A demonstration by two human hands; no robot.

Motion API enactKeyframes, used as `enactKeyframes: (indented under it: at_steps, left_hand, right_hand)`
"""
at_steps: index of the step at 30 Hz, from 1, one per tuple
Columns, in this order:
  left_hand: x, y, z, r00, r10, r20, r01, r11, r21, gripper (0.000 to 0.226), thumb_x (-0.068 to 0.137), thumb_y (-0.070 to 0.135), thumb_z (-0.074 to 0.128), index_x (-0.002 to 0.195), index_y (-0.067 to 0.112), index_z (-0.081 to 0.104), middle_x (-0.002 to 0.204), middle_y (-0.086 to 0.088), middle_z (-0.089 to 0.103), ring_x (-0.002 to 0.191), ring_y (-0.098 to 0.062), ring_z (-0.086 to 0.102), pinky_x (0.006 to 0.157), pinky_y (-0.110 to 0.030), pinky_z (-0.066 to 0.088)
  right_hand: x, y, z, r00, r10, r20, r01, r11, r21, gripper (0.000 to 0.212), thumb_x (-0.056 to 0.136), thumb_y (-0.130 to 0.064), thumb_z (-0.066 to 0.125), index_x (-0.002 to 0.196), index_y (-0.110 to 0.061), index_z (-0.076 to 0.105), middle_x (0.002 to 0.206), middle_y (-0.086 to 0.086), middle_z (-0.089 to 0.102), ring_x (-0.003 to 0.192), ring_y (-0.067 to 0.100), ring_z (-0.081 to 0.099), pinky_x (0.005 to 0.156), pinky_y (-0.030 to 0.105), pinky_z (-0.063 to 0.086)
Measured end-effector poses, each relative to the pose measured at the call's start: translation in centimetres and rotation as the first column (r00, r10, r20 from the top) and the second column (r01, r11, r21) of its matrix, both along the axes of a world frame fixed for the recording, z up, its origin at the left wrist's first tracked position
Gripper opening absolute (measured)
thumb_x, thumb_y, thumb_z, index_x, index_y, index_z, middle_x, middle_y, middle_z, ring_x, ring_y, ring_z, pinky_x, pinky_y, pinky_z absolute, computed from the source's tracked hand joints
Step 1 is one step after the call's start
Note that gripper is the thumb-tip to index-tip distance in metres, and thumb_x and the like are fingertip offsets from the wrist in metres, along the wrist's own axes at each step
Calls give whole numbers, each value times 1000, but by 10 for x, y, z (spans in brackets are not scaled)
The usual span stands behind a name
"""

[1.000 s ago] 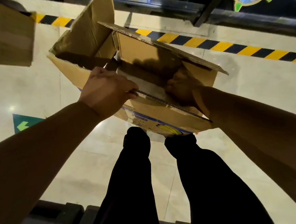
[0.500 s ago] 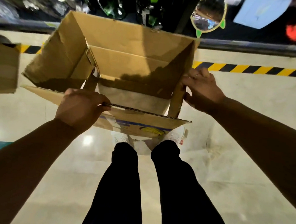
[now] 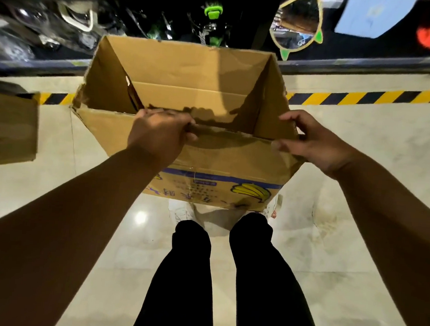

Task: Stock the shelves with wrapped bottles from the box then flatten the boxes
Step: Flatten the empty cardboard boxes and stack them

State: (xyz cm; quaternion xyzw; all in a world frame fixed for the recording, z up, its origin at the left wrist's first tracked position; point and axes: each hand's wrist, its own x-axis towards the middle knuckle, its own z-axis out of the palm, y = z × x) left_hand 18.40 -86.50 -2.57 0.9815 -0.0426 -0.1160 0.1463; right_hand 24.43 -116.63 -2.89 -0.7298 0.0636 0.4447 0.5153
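The left hand (image 3: 157, 136) grips the top edge of the near wall of the cardboard box (image 3: 209, 160), fingers curled over the rim. The right hand (image 3: 314, 144) holds the near right corner, thumb on the near wall and fingers on the side wall. The box hangs in the air in front of the person's black trouser legs (image 3: 188, 275), above the pale floor (image 3: 343, 248).

Handling: no bottles show inside, so the box is judged light. The corrugated walls are stiff but fold at the creases (the upper edges are already ragged). Take hold at opposite corners or walls to collapse it.

Markings: the near wall carries a blue band (image 3: 220, 176) and a yellow banana print (image 3: 251, 192). The characters below appear inverted and cannot be read.

To the left sits a second box (image 3: 7, 128). Beyond lie striped floor tape (image 3: 366, 97) and the shelf (image 3: 368, 64) with wrapped goods (image 3: 27, 35).
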Motion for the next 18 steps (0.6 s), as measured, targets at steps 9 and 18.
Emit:
enactKeyframes:
  at_steps: [9,18]
  left_hand:
    - [17,-40,-12,997,-73,-10,73,997,0,38,83,45,67,102,13,74,98,-14,72,89,-38,67,79,-49,53]
    - [45,-73,-31,982,-127,-141,146,981,128,94,70,59,78,145,14,45,145,-17,45,129,-36,46,102,-45,41]
  right_hand:
    - [7,-52,-6,982,188,10,-187,981,-47,76,79,5,75,121,-47,41,126,-9,57,111,28,59,86,41,55]
    - [-29,-110,-21,995,95,36,-88,983,-161,54,87,3,68,105,-48,67,119,3,69,112,31,63,96,53,51]
